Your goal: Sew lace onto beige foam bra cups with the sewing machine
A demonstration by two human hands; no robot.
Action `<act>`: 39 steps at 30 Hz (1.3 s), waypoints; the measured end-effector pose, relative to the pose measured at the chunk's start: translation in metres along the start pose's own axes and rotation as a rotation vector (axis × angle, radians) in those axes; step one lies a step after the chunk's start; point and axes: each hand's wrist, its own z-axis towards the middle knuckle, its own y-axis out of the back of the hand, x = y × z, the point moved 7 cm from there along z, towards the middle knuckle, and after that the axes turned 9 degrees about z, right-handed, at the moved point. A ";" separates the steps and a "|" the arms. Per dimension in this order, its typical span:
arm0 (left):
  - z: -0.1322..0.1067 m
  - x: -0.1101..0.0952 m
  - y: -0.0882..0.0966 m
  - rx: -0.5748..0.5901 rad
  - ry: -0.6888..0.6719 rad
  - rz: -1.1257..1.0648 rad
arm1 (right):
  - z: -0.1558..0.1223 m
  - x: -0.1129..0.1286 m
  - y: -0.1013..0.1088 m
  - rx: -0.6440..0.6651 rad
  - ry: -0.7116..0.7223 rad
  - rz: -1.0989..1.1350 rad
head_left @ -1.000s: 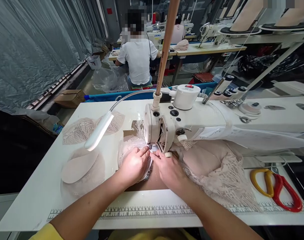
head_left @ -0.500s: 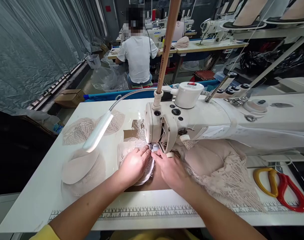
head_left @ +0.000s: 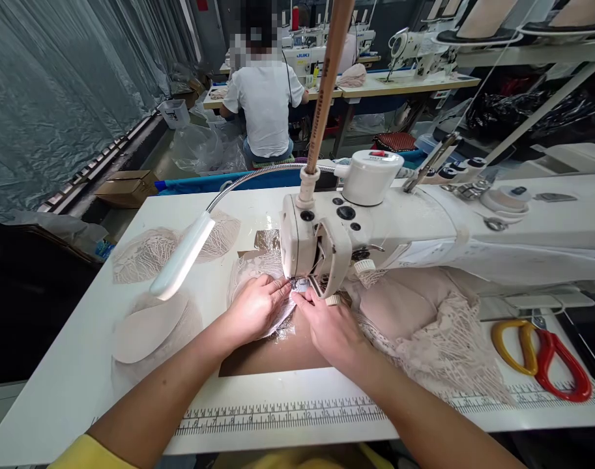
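A pale pink lace piece (head_left: 251, 268) with a curved edge lies under the presser foot (head_left: 300, 284) of the white sewing machine (head_left: 375, 228). My left hand (head_left: 258, 307) lies on it, fingers close together and pressing it down just left of the foot. In front of the foot, the thumb and forefinger of my right hand (head_left: 329, 326) pinch at the piece's edge; the fingertips are partly hidden by the machine head. Beneath both hands is a shiny brown plate (head_left: 272, 355) set on the white table (head_left: 258, 443).
Round fabric cutouts (head_left: 148, 329) and leaf-shaped lace pieces (head_left: 145, 257) lie on the left. A lamp (head_left: 182, 257) on a bendy neck hangs over them. At right are bunched lace fabric (head_left: 438, 326) and red-and-yellow-handled scissors (head_left: 554, 365). A person (head_left: 265, 111) sits ahead.
The lace piece has turned and slid away from me, baring more of the brown plate. My left hand has shifted slightly left and away; my right hand stays by the foot. The view has shifted slightly.
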 end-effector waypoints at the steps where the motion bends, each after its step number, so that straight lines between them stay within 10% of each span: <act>1: 0.000 0.001 0.001 -0.006 -0.005 -0.016 | 0.000 0.001 0.001 -0.009 0.013 0.002; 27: -0.013 0.024 -0.002 0.042 0.346 -0.049 | 0.004 -0.030 0.013 -0.301 0.024 0.013; 34: -0.047 -0.018 0.025 0.181 -0.027 -0.425 | 0.005 -0.047 0.026 -0.348 0.029 -0.037; 39: -0.065 -0.017 0.051 -0.037 0.062 -0.599 | -0.012 -0.036 0.032 -0.348 0.117 0.119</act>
